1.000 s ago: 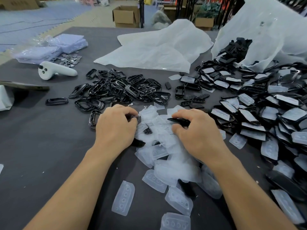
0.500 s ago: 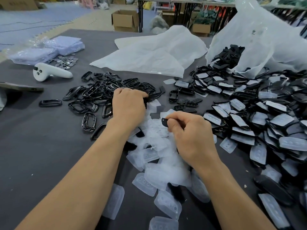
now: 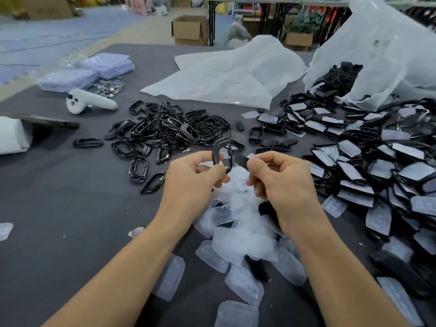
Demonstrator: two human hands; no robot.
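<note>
L hand (image 3: pixel 193 178) gripping black frame (image 3: pixel 222 153) upright above clear pads (image 3: pixel 238 223); R hand (image 3: pixel 280 182) pinching black insert (image 3: pixel 243 160), touching frame's R side. Frame pile (image 3: pixel 169 131) beyond, capped parts (image 3: pixel 377 166) at R.

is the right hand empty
No, the right hand pinches a small black part, right beside the black frame that the left hand grips.

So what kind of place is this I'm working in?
Probably a small factory or warehouse assembly bench: a heap of black frames, a plastic bag spilling more parts, and open cardboard boxes on the floor behind.
</note>
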